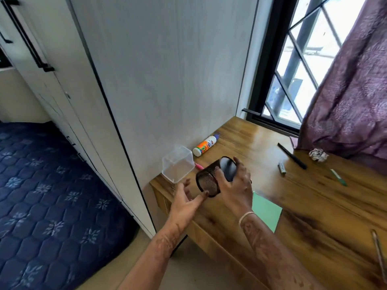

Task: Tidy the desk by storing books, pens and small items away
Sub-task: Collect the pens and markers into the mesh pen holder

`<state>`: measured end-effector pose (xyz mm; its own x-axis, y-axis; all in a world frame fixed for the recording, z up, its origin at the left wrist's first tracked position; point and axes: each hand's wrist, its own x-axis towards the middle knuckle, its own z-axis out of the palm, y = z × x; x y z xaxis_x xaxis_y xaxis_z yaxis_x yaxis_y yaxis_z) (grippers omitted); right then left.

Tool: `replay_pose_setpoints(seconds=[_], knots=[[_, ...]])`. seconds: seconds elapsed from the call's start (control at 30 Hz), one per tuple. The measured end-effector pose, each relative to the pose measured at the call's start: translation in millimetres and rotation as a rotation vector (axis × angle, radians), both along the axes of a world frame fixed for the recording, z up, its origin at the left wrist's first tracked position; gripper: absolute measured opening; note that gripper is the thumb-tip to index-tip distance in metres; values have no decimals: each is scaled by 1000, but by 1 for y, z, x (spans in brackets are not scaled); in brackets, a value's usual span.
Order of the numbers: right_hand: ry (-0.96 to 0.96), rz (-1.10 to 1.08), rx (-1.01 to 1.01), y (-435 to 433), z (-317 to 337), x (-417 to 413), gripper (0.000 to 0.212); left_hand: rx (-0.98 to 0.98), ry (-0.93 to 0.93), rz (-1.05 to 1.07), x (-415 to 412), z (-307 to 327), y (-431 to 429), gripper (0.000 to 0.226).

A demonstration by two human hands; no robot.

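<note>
Black mesh pen cup [209, 182], tipped sideways, was gripped by the right hand [235, 187] just above the left corner of the wooden tabletop [314, 195]. The left hand [184, 198], open with fingers spread, met its rim at seven o'clock. A clear plastic box [178, 164] sat at ten o'clock.

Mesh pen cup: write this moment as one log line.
right hand: grips mesh pen cup, tilted | left hand: open by rim

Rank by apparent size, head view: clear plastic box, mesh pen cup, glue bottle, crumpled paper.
Tied, unranked: clear plastic box, mesh pen cup (cup is nearer the camera).
Then glue bottle.
Then crumpled paper.
</note>
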<state>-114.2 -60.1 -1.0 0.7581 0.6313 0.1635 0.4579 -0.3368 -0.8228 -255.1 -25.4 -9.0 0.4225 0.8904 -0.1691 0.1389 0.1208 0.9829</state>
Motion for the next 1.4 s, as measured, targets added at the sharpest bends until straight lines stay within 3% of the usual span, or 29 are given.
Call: replay_pose_setpoints(seconds=[0.1,0.2,0.3,0.37,0.47,0.6,0.7,0.77,0.8,1.0,1.2,1.3,1.4], knots=[[553,-48,181,7,0,5,72,-53,24,-26,7,2,5,105],[1087,-49,383,7,1,-2,45,-88,-27,-124,14,2,9,120],[1289,3,430,7,6,-12,44,-23,-127,-154,25,8,17,93],[1310,43,437,12,5,-17,46,-7,-183,-134,30,14,27,75],[1239,68,321,20,4,-20,52,36,-209,-114,32,19,45,79],[970,41,174,27,6,-8,67,126,-162,-123,26,28,64,87],[601,-94,168,28,-2,10,44,176,-134,-134,16,29,80,93],[257,-85,22,31,-15,22,17,196,-95,-156,7,30,89,97],[125,-44,-54,33,-19,26,13,209,-77,-180,3,30,91,97],[-309,296,-334,61,-35,24,21,237,22,-338,-17,23,91,87],[-496,370,-432,72,-31,27,20,214,98,-442,-25,3,73,83],[-392,222,-278,70,-25,35,29,153,104,-444,-25,-7,71,85],[-164,-12,-23,62,-2,47,20,115,125,-446,-19,-13,75,91]])
